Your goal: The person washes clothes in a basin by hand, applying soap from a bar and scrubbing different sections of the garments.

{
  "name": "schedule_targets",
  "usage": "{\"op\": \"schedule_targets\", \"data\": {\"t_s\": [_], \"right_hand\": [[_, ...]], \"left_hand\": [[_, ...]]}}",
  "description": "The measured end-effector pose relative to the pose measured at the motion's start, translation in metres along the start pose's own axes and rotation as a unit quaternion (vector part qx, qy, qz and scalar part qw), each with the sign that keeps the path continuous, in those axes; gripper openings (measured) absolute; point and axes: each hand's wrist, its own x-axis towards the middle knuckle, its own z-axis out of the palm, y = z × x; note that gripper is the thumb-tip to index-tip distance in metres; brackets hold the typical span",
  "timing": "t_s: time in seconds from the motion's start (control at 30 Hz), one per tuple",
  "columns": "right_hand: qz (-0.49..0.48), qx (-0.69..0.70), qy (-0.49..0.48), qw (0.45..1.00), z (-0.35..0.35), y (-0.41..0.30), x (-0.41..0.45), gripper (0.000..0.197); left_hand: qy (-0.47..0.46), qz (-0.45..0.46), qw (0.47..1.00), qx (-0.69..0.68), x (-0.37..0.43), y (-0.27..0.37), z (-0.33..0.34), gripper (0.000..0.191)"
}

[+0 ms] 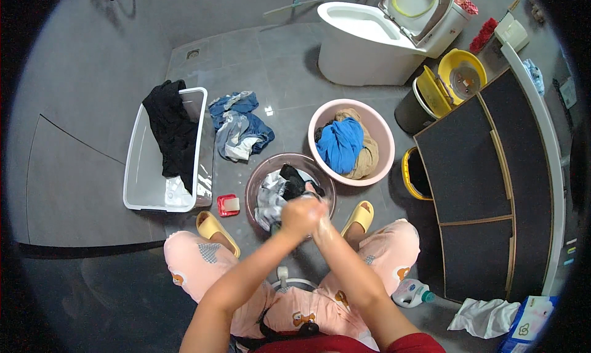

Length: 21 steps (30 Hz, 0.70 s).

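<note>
Over a brownish translucent plastic basin (250, 187), my two hands press together, blurred. My left hand (296, 214) is curled into a fist against my right hand (318, 204). Both appear closed on a black cloth (292, 181), though their fingers hide most of the grip. Wet suds shine on my right wrist. In the basin, a grey and white checked cloth (269, 205) lies to the left of the black one. A bar of soap (232, 205) rests on a red soap dish (222, 207) just left of the basin.
A pink basin (390, 147) holds blue and tan clothes. Denim clothing (244, 127) lies on the tiles. Black clothing (171, 131) hangs in a clear plastic bin (131, 168). A toilet (364, 57), dark cabinet (471, 182) and detergent bottle (411, 294) are around.
</note>
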Motion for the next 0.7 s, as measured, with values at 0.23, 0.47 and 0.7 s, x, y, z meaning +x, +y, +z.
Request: {"op": "schedule_targets", "data": {"t_s": [0.23, 0.47, 0.7], "right_hand": [[0.204, -0.209, 0.038, 0.956, -0.041, -0.047, 0.033, 0.017], [0.258, -0.382, 0.106, 0.881, 0.018, -0.03, -0.002, 0.035], [0.331, -0.443, -0.024, 0.833, 0.033, -0.05, 0.003, 0.028]], "left_hand": [[0.025, 0.044, 0.999, -0.01, 0.005, 0.02, 0.009, 0.031], [-0.019, -0.192, 0.98, 0.045, 0.019, -0.06, -0.015, 0.032], [-0.022, -0.307, 0.941, -0.141, 0.011, -0.065, -0.034, 0.03]]}}
